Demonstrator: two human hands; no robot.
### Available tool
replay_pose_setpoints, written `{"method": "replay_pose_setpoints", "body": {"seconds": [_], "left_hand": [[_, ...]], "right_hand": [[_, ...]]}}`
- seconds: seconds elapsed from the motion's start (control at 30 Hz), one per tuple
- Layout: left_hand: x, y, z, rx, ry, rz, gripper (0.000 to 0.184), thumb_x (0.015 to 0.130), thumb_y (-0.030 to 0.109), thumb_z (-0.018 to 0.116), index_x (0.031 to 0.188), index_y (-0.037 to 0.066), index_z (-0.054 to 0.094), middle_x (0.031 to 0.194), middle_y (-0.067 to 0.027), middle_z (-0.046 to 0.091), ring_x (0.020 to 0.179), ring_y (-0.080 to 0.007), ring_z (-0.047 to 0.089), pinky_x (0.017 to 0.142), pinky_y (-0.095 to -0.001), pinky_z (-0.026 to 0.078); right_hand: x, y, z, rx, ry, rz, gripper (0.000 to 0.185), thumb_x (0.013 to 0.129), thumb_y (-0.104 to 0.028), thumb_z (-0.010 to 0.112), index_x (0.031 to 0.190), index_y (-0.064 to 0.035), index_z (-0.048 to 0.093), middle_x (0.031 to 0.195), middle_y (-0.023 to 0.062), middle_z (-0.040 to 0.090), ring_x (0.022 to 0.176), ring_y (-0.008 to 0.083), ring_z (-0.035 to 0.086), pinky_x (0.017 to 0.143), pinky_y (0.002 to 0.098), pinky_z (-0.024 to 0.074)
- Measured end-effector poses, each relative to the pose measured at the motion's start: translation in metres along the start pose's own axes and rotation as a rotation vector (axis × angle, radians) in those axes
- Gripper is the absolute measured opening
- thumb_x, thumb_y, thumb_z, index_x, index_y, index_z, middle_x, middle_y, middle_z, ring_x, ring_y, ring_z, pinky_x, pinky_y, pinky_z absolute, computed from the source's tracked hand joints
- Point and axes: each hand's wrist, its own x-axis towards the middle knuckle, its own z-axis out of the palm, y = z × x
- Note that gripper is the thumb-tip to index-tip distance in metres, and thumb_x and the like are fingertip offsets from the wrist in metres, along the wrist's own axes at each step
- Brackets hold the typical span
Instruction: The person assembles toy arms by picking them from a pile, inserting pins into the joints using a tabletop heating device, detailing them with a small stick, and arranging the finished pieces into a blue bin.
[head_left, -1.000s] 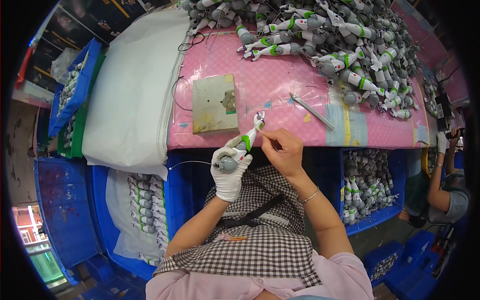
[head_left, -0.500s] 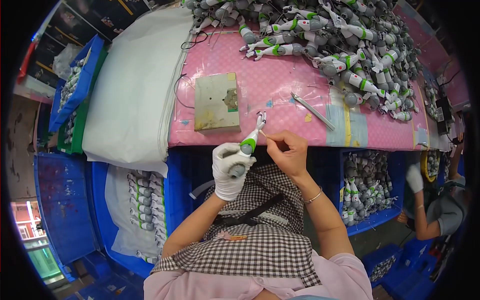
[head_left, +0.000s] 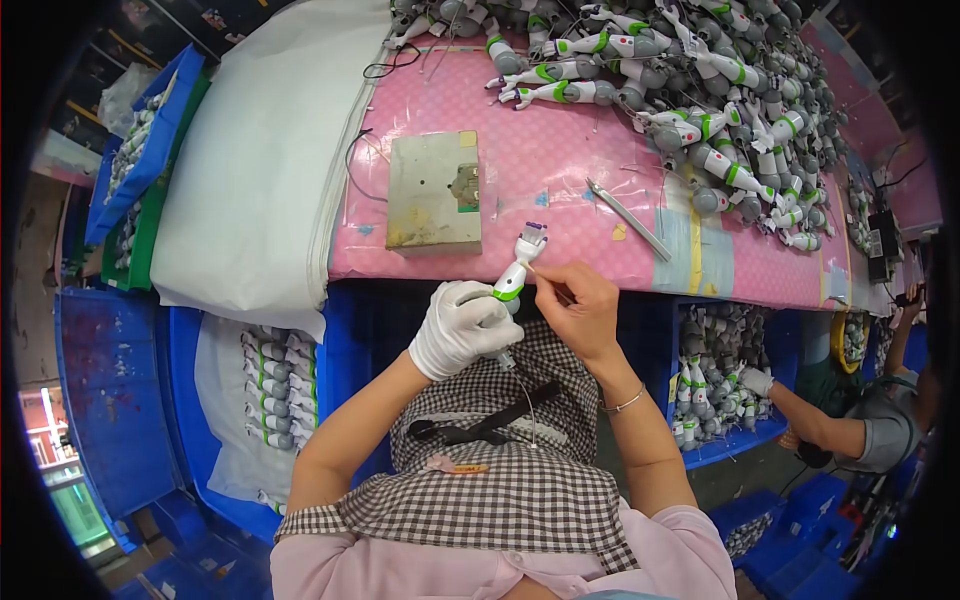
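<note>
The toy arm point(head_left: 513, 280) slants forward from the enclosing left hand point(head_left: 460, 330); the right hand point(head_left: 580, 308) pinches a thin stick point(head_left: 530, 267) (mostly hidden) close at its right side.

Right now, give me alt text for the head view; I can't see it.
A gloved left hand holds a white-and-green toy arm while the bare right hand pinches something thin beside it. Beyond, a pink-covered table bears a metal box, a slim tool and a heap of similar arms.
</note>
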Motion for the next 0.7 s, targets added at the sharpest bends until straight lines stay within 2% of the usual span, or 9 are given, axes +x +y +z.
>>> {"method": "replay_pose_setpoints", "body": {"seconds": [0.1,0.2,0.27,0.3,0.4,0.53,0.6,0.7], "left_hand": [[0.001,0.000,-0.001,-0.092,0.017,-0.036,0.034,0.049,0.016,0.074,0.082,0.022,0.067,0.073,0.0029,0.051,0.064,-0.0199,0.055,0.056,-0.0333,0.045],[0.002,0.000,-0.002,-0.075,0.061,-0.066,0.038,0.048,0.009,0.073,0.084,0.019,0.069,0.079,-0.0013,0.051,0.065,-0.0225,0.056,0.057,-0.0338,0.046],[0.002,0.005,0.000,-0.068,0.111,-0.127,0.039,0.048,0.007,0.073,0.086,0.019,0.070,0.081,-0.0018,0.051,0.069,-0.0225,0.057,0.061,-0.0340,0.046],[-0.001,0.005,0.001,-0.067,0.114,-0.126,0.039,0.048,0.007,0.073,0.086,0.019,0.070,0.081,-0.0018,0.051,0.069,-0.0225,0.057,0.061,-0.0340,0.046],[-0.008,0.004,0.004,-0.056,0.087,-0.155,0.041,0.048,0.007,0.073,0.087,0.019,0.070,0.084,-0.0014,0.051,0.073,-0.0224,0.057,0.066,-0.0343,0.047],[-0.003,0.006,0.003,-0.012,0.129,-0.127,0.039,0.048,0.007,0.073,0.085,0.020,0.070,0.084,-0.0011,0.052,0.075,-0.0222,0.057,0.068,-0.0350,0.046],[-0.003,0.005,0.001,-0.055,0.044,-0.155,0.038,0.049,0.008,0.073,0.085,0.021,0.069,0.082,-0.0005,0.053,0.075,-0.0224,0.057,0.066,-0.0345,0.046],[-0.003,0.003,0.002,0.007,0.060,-0.084,0.037,0.050,0.010,0.074,0.086,0.021,0.069,0.080,0.0004,0.053,0.074,-0.0227,0.057,0.064,-0.0340,0.046]], "right_hand": [[0.002,0.005,-0.001,-0.065,-0.091,-0.078,0.010,0.074,0.004,0.066,0.084,0.0010,0.067,0.065,0.0031,0.059,0.052,0.0049,0.050,0.048,0.0191,0.0375],[0.004,0.005,-0.004,0.026,-0.099,0.039,0.006,0.076,0.002,0.065,0.082,0.0012,0.067,0.065,0.0015,0.059,0.054,0.0038,0.051,0.049,0.0187,0.0378],[0.003,0.005,-0.004,0.141,-0.075,0.128,0.004,0.076,0.002,0.065,0.080,0.0011,0.066,0.067,0.0034,0.062,0.057,0.0052,0.056,0.050,0.0193,0.0428],[0.002,0.007,-0.004,0.159,-0.062,0.164,0.003,0.077,0.001,0.065,0.080,0.0011,0.066,0.067,0.0026,0.062,0.058,0.0043,0.056,0.050,0.0192,0.0423],[0.002,0.009,-0.004,0.200,0.027,0.184,0.003,0.077,0.001,0.065,0.080,0.0010,0.066,0.067,0.0029,0.062,0.058,0.0044,0.055,0.050,0.0191,0.0423],[0.016,0.005,-0.004,0.064,0.097,0.067,0.002,0.079,0.001,0.064,0.081,0.0017,0.065,0.067,-0.0015,0.059,0.057,0.0022,0.051,0.050,0.0170,0.0372],[0.022,0.004,-0.007,-0.032,0.034,-0.027,0.002,0.078,0.002,0.064,0.080,0.0020,0.065,0.066,0.0001,0.058,0.056,0.0025,0.050,0.049,0.0175,0.0364],[0.021,0.010,-0.010,0.005,-0.088,-0.026,0.003,0.076,0.003,0.065,0.079,0.0021,0.065,0.065,0.0012,0.058,0.054,0.0027,0.048,0.047,0.0189,0.0347]]}}
